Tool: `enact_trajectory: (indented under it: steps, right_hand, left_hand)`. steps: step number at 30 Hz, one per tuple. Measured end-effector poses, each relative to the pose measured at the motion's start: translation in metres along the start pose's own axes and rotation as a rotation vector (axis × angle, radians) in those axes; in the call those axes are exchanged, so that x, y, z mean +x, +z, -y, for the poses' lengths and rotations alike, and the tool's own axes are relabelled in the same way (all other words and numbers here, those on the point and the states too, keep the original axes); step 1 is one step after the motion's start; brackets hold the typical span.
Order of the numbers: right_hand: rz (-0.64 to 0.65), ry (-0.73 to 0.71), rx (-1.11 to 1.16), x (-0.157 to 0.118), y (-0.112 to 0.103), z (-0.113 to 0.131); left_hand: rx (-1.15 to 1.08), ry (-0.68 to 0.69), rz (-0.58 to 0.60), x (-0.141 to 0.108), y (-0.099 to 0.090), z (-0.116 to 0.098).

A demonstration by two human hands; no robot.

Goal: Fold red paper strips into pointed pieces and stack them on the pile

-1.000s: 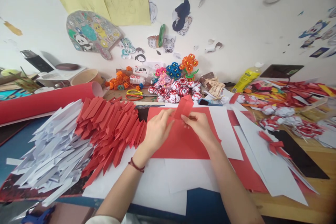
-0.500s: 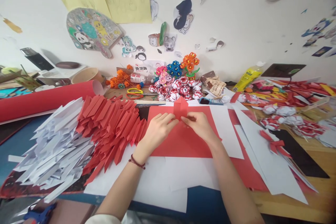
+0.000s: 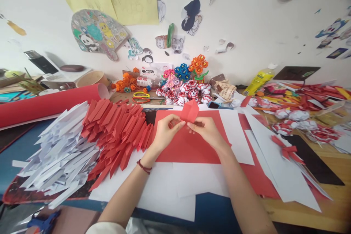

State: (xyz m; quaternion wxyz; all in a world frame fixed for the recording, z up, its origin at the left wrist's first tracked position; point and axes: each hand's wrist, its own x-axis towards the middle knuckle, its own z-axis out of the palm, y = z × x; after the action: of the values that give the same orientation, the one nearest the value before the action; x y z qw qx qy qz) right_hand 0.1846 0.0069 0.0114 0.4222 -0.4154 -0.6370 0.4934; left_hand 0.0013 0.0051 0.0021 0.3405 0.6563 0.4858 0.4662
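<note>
A small folded red paper piece (image 3: 189, 111) with a pointed top is pinched at its lower edge between both hands. My left hand (image 3: 168, 131) grips its lower left corner with thumb and fingers. On the other side, my right hand (image 3: 206, 130) holds the lower right corner. Both hands are over a large red sheet (image 3: 192, 150) lying on white paper. To the left lie a heap of folded red strips (image 3: 117, 128) and a heap of folded white strips (image 3: 61, 153).
Red-and-white paper flowers (image 3: 189, 93) and scissors (image 3: 141, 97) lie behind the sheet. A red roll (image 3: 49, 104) is at the left, a yellow bottle (image 3: 259, 79) at the back right. White sheets (image 3: 282, 164) and a red bow (image 3: 287, 150) lie at right.
The red piece has tilted to the right and risen slightly. My left hand has turned, its thumb now along the piece's lower edge, and my right hand has closed in beside it.
</note>
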Motion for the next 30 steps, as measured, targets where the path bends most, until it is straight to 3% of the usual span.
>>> enact_trajectory:
  steps: [8,30]
  right_hand:
    - [0.014,0.007,0.026,-0.0012,0.0031,0.0003]
    - [-0.045,0.008,0.069,-0.0005,0.0048,0.0008]
  left_hand:
    - [-0.1,-0.053,-0.01,-0.0012,0.0031,0.0023]
    - [-0.048,-0.047,0.026,-0.0036,0.0009,-0.004]
